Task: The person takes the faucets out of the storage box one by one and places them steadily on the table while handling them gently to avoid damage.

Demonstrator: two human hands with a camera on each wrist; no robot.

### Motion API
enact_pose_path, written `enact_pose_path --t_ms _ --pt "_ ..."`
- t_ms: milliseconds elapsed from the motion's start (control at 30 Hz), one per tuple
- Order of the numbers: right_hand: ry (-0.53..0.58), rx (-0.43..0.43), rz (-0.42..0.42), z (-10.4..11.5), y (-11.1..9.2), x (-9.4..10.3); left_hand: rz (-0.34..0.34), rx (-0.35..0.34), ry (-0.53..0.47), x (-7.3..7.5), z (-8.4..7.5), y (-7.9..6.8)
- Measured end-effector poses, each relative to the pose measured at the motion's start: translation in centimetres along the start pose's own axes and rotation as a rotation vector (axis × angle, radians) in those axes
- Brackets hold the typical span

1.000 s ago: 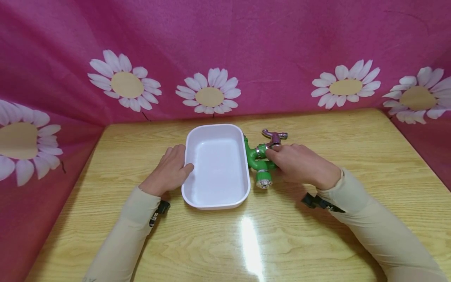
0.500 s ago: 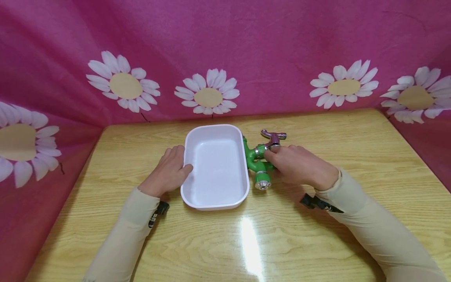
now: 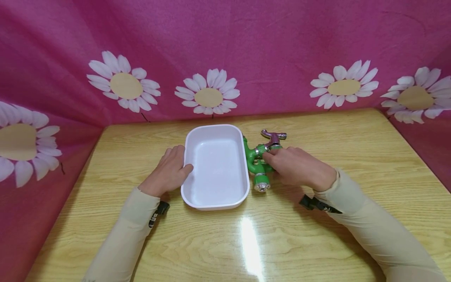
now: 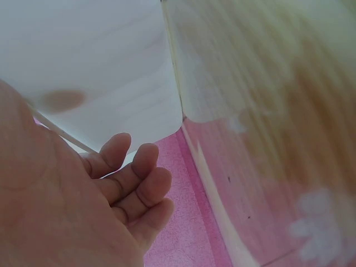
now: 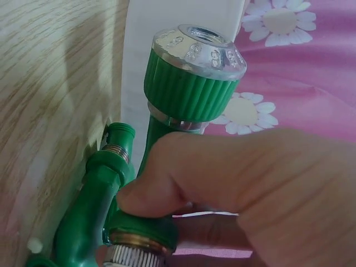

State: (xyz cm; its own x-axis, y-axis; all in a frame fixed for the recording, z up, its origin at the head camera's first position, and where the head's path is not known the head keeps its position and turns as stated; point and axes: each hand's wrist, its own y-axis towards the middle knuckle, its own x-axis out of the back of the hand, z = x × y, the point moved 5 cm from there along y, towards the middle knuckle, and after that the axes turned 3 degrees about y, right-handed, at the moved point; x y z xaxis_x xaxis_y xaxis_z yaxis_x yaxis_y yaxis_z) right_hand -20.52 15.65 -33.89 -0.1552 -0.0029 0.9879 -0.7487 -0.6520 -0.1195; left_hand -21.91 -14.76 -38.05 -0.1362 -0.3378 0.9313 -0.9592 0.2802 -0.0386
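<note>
A white rectangular tub (image 3: 215, 172) stands on the table. My left hand (image 3: 167, 170) grips its left rim, thumb over the inside wall and fingers outside; in the left wrist view those fingers (image 4: 146, 192) curl close by the tub's edge. Right beside the tub's other side lie green plastic taps and a mauve metallic tap (image 3: 274, 137) with silver ends. My right hand (image 3: 299, 166) holds one green tap (image 5: 192, 92) between thumb and fingers; its ribbed collar and silver nozzle point up in the right wrist view. Another green tap (image 5: 83, 222) lies behind it, partly hidden.
The wooden table (image 3: 197, 246) has a bright glare streak near the front. A magenta cloth (image 3: 275, 47) printed with white daisies hangs behind the table and along both sides.
My right hand has shifted slightly toward the person and left, and the green tap's nozzle has moved with it. The left hand and the tub stay nearly in place.
</note>
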Motion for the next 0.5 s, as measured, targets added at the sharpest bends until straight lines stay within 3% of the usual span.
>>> enact_pose_path --t_ms 500 --pt "-0.007 0.01 0.005 0.28 0.1 -0.06 0.025 0.014 -0.008 -0.06 0.01 0.0"
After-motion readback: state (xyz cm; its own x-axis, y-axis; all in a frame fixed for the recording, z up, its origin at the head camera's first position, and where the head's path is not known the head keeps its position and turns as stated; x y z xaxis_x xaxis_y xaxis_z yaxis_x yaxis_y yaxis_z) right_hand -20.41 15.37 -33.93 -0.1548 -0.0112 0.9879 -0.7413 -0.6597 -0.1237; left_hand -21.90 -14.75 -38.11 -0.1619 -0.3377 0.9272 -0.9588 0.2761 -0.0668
